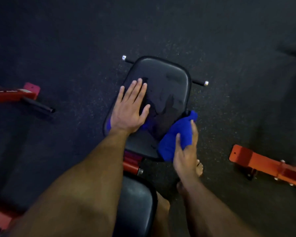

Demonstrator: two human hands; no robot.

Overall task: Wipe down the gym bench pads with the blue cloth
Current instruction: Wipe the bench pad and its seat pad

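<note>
The black seat pad [162, 77] of the gym bench lies in the middle of the view, with dark wet streaks on it. My left hand [130, 108] rests flat on the pad's left side, fingers spread, and bits of the blue cloth [174, 135] show under its palm. The bunched main part of the cloth hangs over the pad's right near edge. My right hand [186, 151] grips that bunch, thumb on top. A second black pad [137, 202] sits nearer to me, partly hidden by my left forearm.
A red frame joint [132, 161] links the two pads. A black crossbar with chrome caps [206, 83] sticks out beyond the seat. Red equipment [12, 94] lies on the left, an orange beam [263, 166] on the right. My bare foot [199, 168] stands on the dark rubber floor.
</note>
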